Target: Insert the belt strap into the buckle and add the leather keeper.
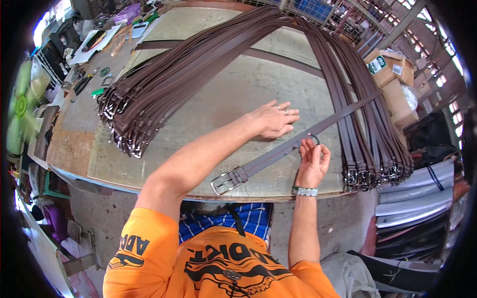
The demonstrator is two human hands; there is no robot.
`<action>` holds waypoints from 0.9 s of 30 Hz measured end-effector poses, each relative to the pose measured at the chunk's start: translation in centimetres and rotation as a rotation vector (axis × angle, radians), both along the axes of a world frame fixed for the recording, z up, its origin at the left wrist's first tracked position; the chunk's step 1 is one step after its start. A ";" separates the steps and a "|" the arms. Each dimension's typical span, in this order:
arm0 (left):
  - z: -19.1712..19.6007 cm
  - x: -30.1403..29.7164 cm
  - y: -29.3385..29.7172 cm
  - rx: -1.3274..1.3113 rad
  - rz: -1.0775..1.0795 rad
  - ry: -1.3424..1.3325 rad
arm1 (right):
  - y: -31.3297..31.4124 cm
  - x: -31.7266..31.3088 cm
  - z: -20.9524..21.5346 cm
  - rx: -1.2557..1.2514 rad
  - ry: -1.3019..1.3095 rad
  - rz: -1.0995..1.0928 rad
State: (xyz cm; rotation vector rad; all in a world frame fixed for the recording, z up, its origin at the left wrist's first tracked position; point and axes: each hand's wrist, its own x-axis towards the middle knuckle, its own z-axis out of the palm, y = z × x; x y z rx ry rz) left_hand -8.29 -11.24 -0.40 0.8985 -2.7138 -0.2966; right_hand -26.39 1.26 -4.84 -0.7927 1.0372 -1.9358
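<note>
A single dark brown belt (278,155) lies slantwise across the table, its silver buckle (224,184) by the near edge and its far end over the right-hand belts. My left hand (273,120) rests palm down just beyond this belt, open, fingers stretched to the right and rings on them. On the near side, my right hand (314,163) is closed in a pinch, fingertips raised at the belt's edge. It holds a small dark curved piece (316,138) with a pinkish tip, too small to name. I cannot tell whether that piece touches the belt.
A thick stack of brown belts (189,62) covers the table's left side, buckles nearest me. Another bundle of belts (355,119) lies at the right, beside cardboard boxes (390,69). Tools and papers (88,42) crowd the far left. A green fan (21,105) stands beyond the left edge.
</note>
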 end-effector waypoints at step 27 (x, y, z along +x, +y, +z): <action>1.3 4.0 3.9 0.088 -0.030 -0.320 | -5.3 -12.7 1.7 0.132 0.175 -0.259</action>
